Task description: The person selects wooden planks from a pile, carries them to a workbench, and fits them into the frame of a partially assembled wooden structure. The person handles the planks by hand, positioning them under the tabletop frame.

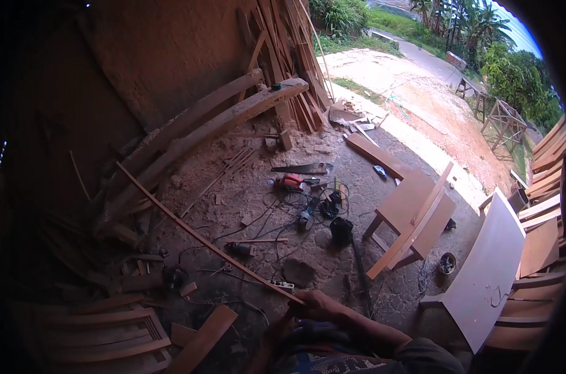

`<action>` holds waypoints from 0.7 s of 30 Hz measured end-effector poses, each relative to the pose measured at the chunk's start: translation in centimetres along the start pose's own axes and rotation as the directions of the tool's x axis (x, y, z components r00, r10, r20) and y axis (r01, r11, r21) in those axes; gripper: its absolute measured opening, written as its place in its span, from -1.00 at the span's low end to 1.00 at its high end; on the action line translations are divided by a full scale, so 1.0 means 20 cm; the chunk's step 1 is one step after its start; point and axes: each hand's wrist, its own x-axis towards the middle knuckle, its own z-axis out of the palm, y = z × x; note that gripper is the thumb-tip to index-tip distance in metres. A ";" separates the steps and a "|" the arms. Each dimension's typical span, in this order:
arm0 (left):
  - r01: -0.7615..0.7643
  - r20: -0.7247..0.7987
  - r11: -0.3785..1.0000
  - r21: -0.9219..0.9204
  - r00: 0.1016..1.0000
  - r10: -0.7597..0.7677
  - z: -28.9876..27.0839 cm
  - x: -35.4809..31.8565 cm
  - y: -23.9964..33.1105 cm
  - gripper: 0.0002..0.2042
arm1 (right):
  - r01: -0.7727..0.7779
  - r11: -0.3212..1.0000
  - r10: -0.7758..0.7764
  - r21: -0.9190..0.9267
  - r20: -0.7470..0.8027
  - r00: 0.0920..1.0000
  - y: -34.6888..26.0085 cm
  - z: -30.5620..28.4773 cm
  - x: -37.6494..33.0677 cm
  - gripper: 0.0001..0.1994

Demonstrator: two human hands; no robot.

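Observation:
A long thin wooden strip (211,245) slants up and away to the far left from close to my body. My right hand (319,305) is closed around its near end, with the forearm reaching in from the lower right. Just below and to the left, my left hand (281,327) is in deep shadow close to the same end. Its fingers are hidden, so its grip does not show. Beyond the strip, a handsaw (303,169), a red power tool (290,181) and a blue angle grinder (307,214) lie on the dusty floor among cables.
A small wooden table (407,199) with a long board (413,227) across it stands to the right. Farther right is a pale tabletop (485,268). Thick beams (208,134) lean at the back left. A power strip (281,285) and a paneled wooden frame (102,336) lie nearby.

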 end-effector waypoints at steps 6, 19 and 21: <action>0.331 0.141 0.906 -0.263 0.942 -0.303 0.03 0.04 0.17 -0.33 | -0.066 0.984 0.053 0.166 0.083 0.995 0.02 -0.07 -0.08 -0.78; 0.464 0.233 0.753 -0.467 0.886 -0.402 0.30 0.19 0.30 -0.44 | 0.031 0.999 -0.033 0.017 0.134 0.990 0.14 -0.34 -0.20 -0.81; 0.460 0.234 0.722 -0.516 0.887 -0.398 0.34 0.19 0.26 -0.45 | 0.090 0.996 -0.087 -0.016 0.132 0.987 0.15 -0.36 -0.24 -0.80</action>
